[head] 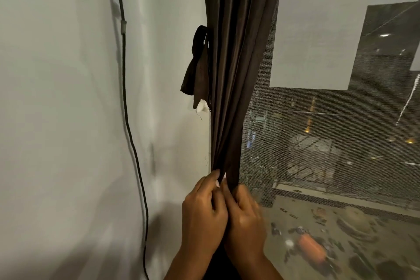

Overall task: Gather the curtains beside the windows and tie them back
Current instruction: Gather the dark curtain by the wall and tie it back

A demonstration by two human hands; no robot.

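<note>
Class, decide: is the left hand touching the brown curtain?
Touching. The head view shows the left hand gripping the curtain, fingers curled into its gathered folds.

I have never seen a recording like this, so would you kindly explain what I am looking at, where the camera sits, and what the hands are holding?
There is no machine here: a person wears a wide-angle camera on the head, looking forward and down, so you see their own two bare hands. This is the only view. The left hand and right hand sit side by side, their fingers curled round a dark brown curtain, bunched into folds at the edge of a window. A mesh screen covers the window; outside is a dim street scene. Higher up, a matching fabric tie-back hangs loose beside the curtain, not yet wrapped around it. On the pale wall to the left, a black cable runs downward.
</note>
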